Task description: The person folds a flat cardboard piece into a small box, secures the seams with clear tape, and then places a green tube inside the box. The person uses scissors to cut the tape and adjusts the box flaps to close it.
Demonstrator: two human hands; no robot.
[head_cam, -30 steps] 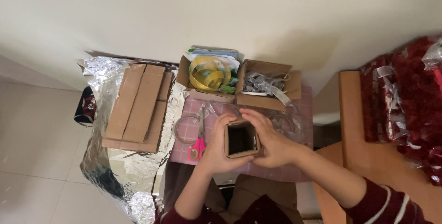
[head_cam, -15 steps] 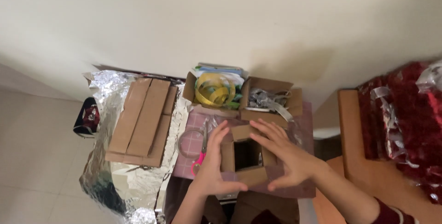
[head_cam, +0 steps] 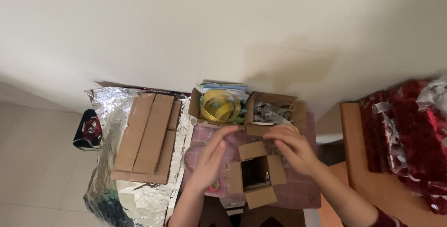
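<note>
- Brown cardboard: a small box point(head_cam: 255, 175) sits with all four flaps folded outward, its dark inside showing, on the pink mat point(head_cam: 298, 189) that covers the table.
- My left hand point(head_cam: 212, 159) lies just left of the box, fingers stretched out and together, grip spread and holding nothing; whether it touches the left flap I cannot tell.
- My right hand point(head_cam: 291, 147) hovers over the box's upper right corner, fingers loosely curled, grip empty.
- Pink-handled scissors point(head_cam: 214, 187) are partly hidden under my left hand.
- Behind the box, against the wall, stand two open cartons: one holds yellow ribbon point(head_cam: 220, 106), the other silvery scraps point(head_cam: 272, 113).
- Further left, flat cardboard strips point(head_cam: 146, 136) rest on crumpled silver foil point(head_cam: 109, 103).
- At far right, red shiny wrapping point(head_cam: 409, 134) lies on a wooden surface point(head_cam: 368, 180).
</note>
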